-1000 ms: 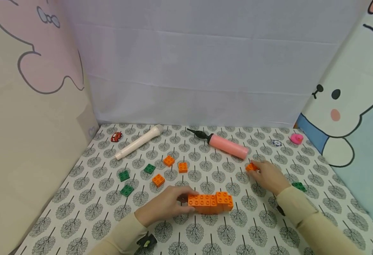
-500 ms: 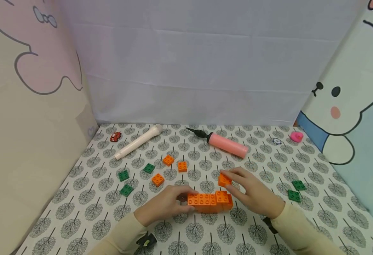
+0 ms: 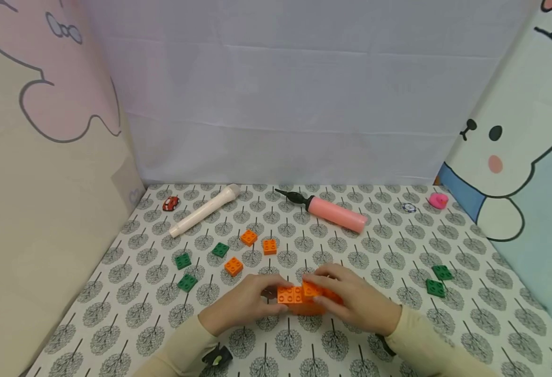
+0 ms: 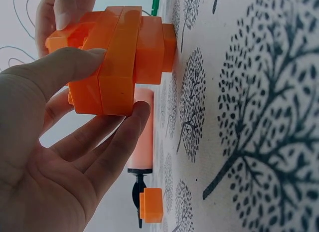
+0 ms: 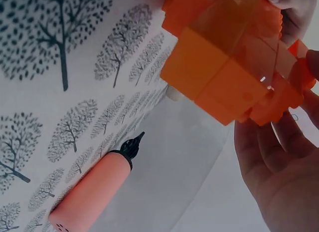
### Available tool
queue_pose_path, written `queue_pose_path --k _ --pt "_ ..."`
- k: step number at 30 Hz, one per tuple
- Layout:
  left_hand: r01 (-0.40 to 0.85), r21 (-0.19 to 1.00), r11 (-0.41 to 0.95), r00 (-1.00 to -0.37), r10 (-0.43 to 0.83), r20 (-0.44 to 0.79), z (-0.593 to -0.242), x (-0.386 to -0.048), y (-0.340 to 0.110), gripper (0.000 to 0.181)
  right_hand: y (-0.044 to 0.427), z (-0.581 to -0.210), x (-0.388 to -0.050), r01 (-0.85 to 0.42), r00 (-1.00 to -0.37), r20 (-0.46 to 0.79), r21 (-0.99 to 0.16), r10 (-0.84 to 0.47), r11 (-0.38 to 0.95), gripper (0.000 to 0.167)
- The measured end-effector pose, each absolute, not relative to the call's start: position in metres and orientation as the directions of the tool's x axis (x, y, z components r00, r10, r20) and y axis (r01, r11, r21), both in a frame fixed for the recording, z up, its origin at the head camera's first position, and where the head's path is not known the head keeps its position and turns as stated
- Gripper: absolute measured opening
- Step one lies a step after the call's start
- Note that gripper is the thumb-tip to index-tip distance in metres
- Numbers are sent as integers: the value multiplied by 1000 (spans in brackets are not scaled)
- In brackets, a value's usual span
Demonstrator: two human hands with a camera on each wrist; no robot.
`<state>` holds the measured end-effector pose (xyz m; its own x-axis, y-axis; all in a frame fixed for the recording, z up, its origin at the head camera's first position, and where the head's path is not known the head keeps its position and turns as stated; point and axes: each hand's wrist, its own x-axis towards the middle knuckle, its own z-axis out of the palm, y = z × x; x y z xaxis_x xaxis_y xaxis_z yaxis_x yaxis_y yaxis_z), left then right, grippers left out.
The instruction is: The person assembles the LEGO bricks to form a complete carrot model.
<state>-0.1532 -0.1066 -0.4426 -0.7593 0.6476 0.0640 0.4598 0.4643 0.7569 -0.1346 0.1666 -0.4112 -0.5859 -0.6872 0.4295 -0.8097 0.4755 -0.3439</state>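
Note:
An orange brick structure (image 3: 308,308) stands near the front middle of the table. My left hand (image 3: 247,303) grips its left end, the thumb on the near side and fingers on the far side; the left wrist view shows the same grip on the stacked bricks (image 4: 119,62). Above the structure's top, my right hand (image 3: 358,301) pinches an orange brick (image 3: 311,289) between thumb and fingers. Whether that brick touches the studs under it I cannot tell. The right hand hides part of the structure's right end.
Loose orange bricks (image 3: 233,266) and green bricks (image 3: 187,283) lie left of centre, two green bricks (image 3: 435,288) at right. Farther back are a red car (image 3: 170,203), a white tube (image 3: 205,210), a pink pump (image 3: 337,213), a round token (image 3: 409,208) and a pink duck (image 3: 438,200).
My right hand has brought an orange brick from the right, leftward and toward me, over the structure. The left hand has kept its grip and place.

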Motion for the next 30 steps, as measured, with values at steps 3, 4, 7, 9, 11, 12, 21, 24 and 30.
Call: queue_pose_path --k 3,4,7,9,11,12,21,24,30 --pt "455 759 466 -761 646 60 -442 -153 -107 42 166 -414 -134 -810 -586 430 -334 -687 482 43" --pt "453 760 467 -762 645 58 -441 -153 -107 42 166 -415 -133 -807 -590 426 -333 -686 487 42" --pt "448 764 465 -762 645 54 -441 -152 -107 43 166 -417 -133 -792 -610 406 -343 -681 505 42" --pt "445 765 466 -763 644 52 -441 -152 -107 43 166 -417 -132 -781 -624 388 -349 -679 518 42" --pt "442 766 467 -765 642 51 -442 -153 -106 42 166 -417 -132 -770 -637 368 -355 -678 530 42" --pt "441 766 467 -766 641 50 -442 -153 -106 42 166 -417 -133 -765 -641 357 -363 -679 532 42" --pt "445 762 471 -762 645 46 -441 -153 -106 43 167 -415 -137 -716 -681 287 -450 -673 533 42" --pt "438 764 475 -765 643 39 -440 -153 -106 44 167 -415 -138 -706 -687 278 -475 -672 525 42" --pt "439 762 477 -765 643 38 -440 -153 -106 44 168 -415 -141 -710 -674 276 -498 -685 498 43"
